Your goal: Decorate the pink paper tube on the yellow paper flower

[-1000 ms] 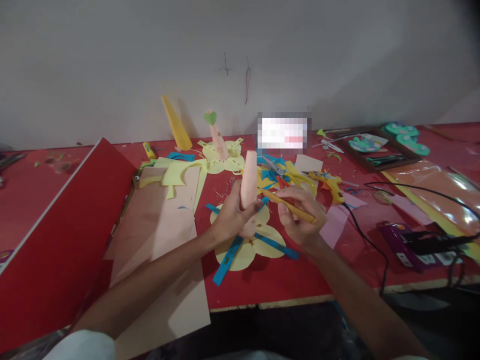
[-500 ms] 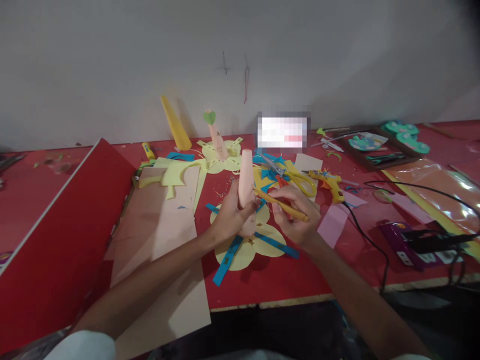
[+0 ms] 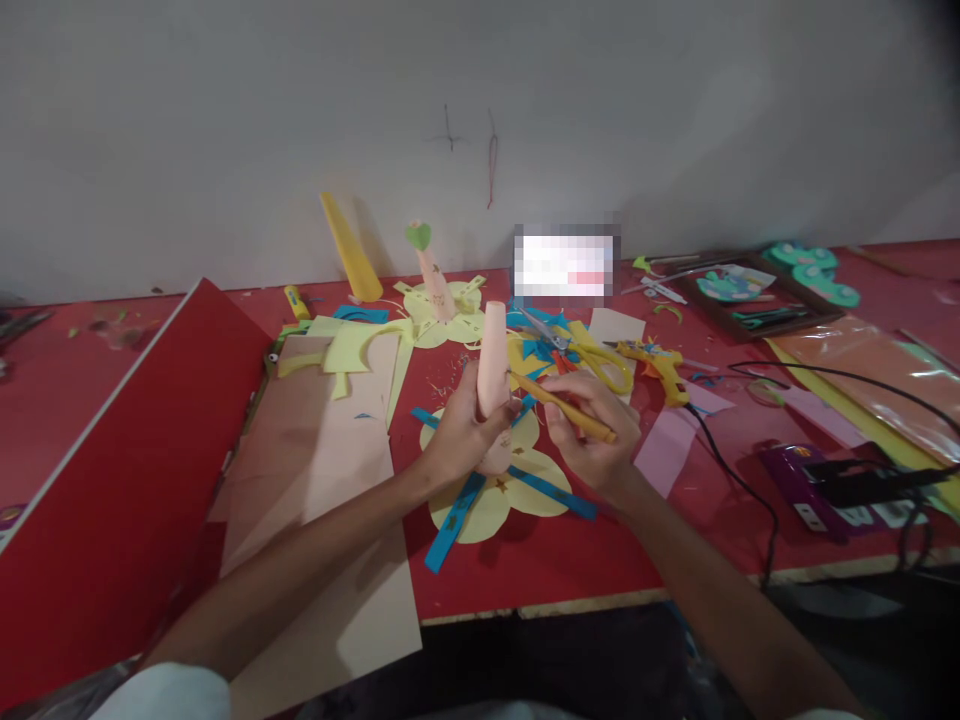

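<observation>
My left hand (image 3: 469,425) is wrapped round a peach paper cone (image 3: 493,345), which stands upright with its narrow end at the top. Under it lies a pale yellow flower-shaped paper base (image 3: 469,525) with blue paper strips (image 3: 455,525) and small brown stars. My right hand (image 3: 596,435) grips a yellow-orange pencil (image 3: 574,415); its tip is at the cone's right side, where small dark marks show. Behind stands a similar peach cone (image 3: 435,285) with a green heart on top, on its own yellow flower base.
Yellow-handled scissors (image 3: 607,365) and a yellow glue gun (image 3: 660,370) with a black cord lie to the right. Beige sheets (image 3: 322,560) and a red board (image 3: 135,480) are on the left. A yellow cone (image 3: 351,250) leans by the wall. A brown tray (image 3: 750,300) sits back right.
The pencil tip has shifted very slightly upward along the cone's side. Both hands otherwise keep their place and grip.
</observation>
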Demonstrator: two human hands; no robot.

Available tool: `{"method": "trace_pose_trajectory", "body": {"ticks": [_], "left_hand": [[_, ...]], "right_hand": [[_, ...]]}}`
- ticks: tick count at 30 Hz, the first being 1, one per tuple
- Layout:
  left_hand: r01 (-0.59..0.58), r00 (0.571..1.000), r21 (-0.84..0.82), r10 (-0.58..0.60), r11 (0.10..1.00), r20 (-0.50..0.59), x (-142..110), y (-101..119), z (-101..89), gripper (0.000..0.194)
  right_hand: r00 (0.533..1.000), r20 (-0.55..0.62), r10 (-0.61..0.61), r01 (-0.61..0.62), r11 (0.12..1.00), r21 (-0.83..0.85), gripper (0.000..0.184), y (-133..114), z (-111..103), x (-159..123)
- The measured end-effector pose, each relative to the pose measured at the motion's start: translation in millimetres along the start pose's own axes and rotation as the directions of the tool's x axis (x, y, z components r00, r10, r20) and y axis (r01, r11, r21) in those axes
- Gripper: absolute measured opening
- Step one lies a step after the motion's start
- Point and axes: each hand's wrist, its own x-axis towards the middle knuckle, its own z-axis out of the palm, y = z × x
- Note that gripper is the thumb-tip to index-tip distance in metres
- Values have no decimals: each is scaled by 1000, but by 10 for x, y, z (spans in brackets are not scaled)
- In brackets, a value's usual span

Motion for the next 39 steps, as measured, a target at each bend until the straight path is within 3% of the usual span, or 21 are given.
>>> {"method": "trace_pose_trajectory", "body": {"ticks": [11, 18, 23, 39], "left_hand": [[-2, 1000, -5, 2, 1000, -6, -16, 3, 10, 41], [17, 1000, 0, -17, 1000, -11, -24, -3, 5, 42], [9, 1000, -52, -9, 999, 2, -17, 19, 14, 46], [16, 1000, -47, -16, 999, -11, -19, 1, 19, 42]], "right_hand": [[998, -5, -62, 62, 998, 28, 18, -12, -1, 0], [999, -4, 52, -52, 999, -17, 10, -54, -25, 7], [1000, 8, -9, 9, 999, 34, 14, -47, -9, 11], [1000, 20, 20, -20, 1000, 2, 9, -55, -15, 20]]}}
